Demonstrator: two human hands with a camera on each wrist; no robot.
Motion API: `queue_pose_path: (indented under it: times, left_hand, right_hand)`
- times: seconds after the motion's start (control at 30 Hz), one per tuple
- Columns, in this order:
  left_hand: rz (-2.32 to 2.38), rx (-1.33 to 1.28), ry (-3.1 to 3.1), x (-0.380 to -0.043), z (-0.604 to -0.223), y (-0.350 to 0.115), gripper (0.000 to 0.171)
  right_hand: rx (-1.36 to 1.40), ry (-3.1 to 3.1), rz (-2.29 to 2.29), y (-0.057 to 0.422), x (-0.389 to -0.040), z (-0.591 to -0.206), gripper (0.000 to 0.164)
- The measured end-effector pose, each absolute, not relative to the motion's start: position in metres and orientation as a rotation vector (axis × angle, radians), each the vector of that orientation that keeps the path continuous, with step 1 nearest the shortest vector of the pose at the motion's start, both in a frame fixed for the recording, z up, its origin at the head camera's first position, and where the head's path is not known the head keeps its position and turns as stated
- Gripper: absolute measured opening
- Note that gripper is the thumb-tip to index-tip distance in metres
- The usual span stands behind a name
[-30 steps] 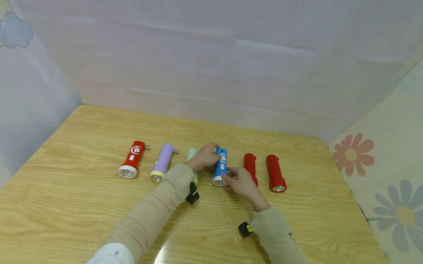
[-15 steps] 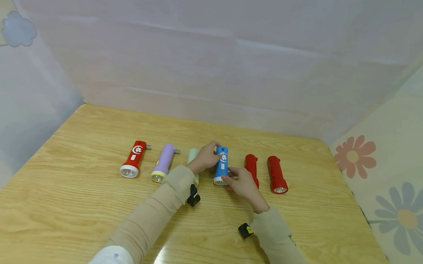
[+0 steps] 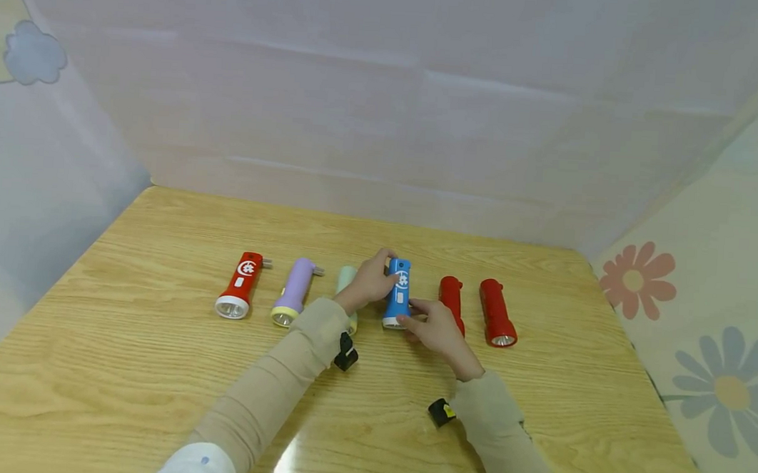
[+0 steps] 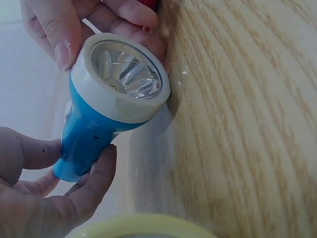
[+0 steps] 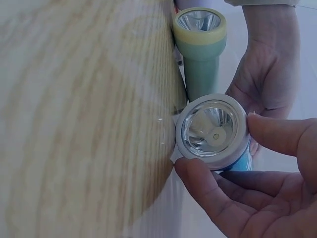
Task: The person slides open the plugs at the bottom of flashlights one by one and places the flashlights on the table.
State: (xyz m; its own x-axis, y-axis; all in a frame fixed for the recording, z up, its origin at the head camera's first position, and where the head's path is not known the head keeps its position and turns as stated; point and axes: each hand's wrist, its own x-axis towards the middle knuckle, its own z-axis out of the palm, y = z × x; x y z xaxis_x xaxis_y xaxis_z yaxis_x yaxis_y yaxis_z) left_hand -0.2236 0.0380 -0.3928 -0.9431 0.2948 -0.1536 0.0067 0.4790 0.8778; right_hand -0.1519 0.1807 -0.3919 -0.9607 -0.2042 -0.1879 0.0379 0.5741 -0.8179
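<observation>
A blue flashlight (image 3: 399,295) with a white head, a white switch and a white printed mark lies between both hands, its lens end towards me. My left hand (image 3: 372,280) grips its narrow tail end, thumb on one side and fingers on the other, as the left wrist view shows. My right hand (image 3: 437,328) pinches the white head rim (image 5: 183,148) between thumb and fingers. The clear lens (image 4: 126,72) faces out, and the rim sits right at the tabletop. Behind the left wrist, a pale green flashlight (image 5: 200,74) with a yellow head is partly hidden in the head view.
On the wooden table (image 3: 152,396), a red-and-white flashlight (image 3: 242,279) and a purple one (image 3: 295,286) with a yellow head lie to the left, plug prongs showing. Two red flashlights, a nearer one (image 3: 450,296) and a farther one (image 3: 496,310), lie right. A pale wall covering stands behind.
The blue flashlight has shifted slightly away from me, its tail end a little higher in the head view. Both hands keep their hold. The other flashlights lie as before.
</observation>
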Motion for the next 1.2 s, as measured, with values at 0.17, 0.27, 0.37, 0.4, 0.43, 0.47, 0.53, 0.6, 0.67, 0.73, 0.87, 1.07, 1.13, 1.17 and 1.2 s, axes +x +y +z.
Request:
queue_pose_path:
  times: [0.17, 0.27, 0.37, 0.4, 0.43, 0.47, 0.53, 0.6, 0.67, 0.73, 0.87, 1.07, 1.13, 1.17, 1.2]
  left_hand:
    - [1.483, 0.256, 2.431, -0.222, -0.392, 0.037, 0.04]
    - [1.5, 0.271, 2.422, -0.222, -0.393, 0.036, 0.04]
    - [1.513, 0.292, 2.414, -0.222, -0.395, 0.035, 0.04]
    - [1.514, 0.299, 2.415, -0.222, -0.396, 0.035, 0.04]
    - [1.514, 0.307, 2.418, -0.223, -0.396, 0.035, 0.04]
    - [1.514, 0.314, 2.421, -0.223, -0.396, 0.034, 0.04]
    - [1.515, 0.325, 2.426, -0.222, -0.396, 0.033, 0.04]
    - [1.519, 0.332, 2.427, -0.222, -0.396, 0.033, 0.041]
    - [1.524, 0.336, 2.427, -0.222, -0.396, 0.032, 0.041]
    - [1.536, 0.345, 2.425, -0.222, -0.396, 0.031, 0.041]
    - [1.584, 0.35, 2.413, -0.221, -0.397, 0.029, 0.042]
    - [1.678, 0.297, 2.331, -0.221, -0.395, 0.027, 0.046]
    - [1.701, 0.284, 2.312, -0.221, -0.394, 0.026, 0.047]
    - [1.707, 0.284, 2.307, -0.221, -0.394, 0.026, 0.047]
    - [1.711, 0.285, 2.306, -0.221, -0.393, 0.025, 0.046]
  right_hand:
    - [-0.17, 2.532, -1.332, 0.183, -0.153, -0.391, 0.043]
    - [-0.194, 2.515, -1.341, 0.185, -0.154, -0.392, 0.042]
    - [-0.194, 2.481, -1.355, 0.186, -0.156, -0.392, 0.044]
    - [-0.189, 2.47, -1.362, 0.186, -0.157, -0.393, 0.044]
    - [-0.191, 2.46, -1.363, 0.185, -0.157, -0.393, 0.045]
    - [-0.186, 2.452, -1.368, 0.185, -0.158, -0.393, 0.045]
    - [-0.183, 2.447, -1.372, 0.183, -0.158, -0.393, 0.046]
    - [-0.183, 2.439, -1.39, 0.183, -0.159, -0.393, 0.045]
    - [-0.188, 2.433, -1.407, 0.182, -0.159, -0.394, 0.044]
    - [-0.194, 2.438, -1.415, 0.182, -0.159, -0.395, 0.043]
    - [-0.215, 2.482, -1.398, 0.181, -0.159, -0.397, 0.042]
    - [-0.2, 2.551, -1.351, 0.179, -0.159, -0.397, 0.041]
    - [-0.188, 2.559, -1.347, 0.179, -0.159, -0.397, 0.042]
    - [-0.178, 2.565, -1.345, 0.178, -0.159, -0.397, 0.042]
    - [-0.171, 2.569, -1.343, 0.178, -0.159, -0.397, 0.042]
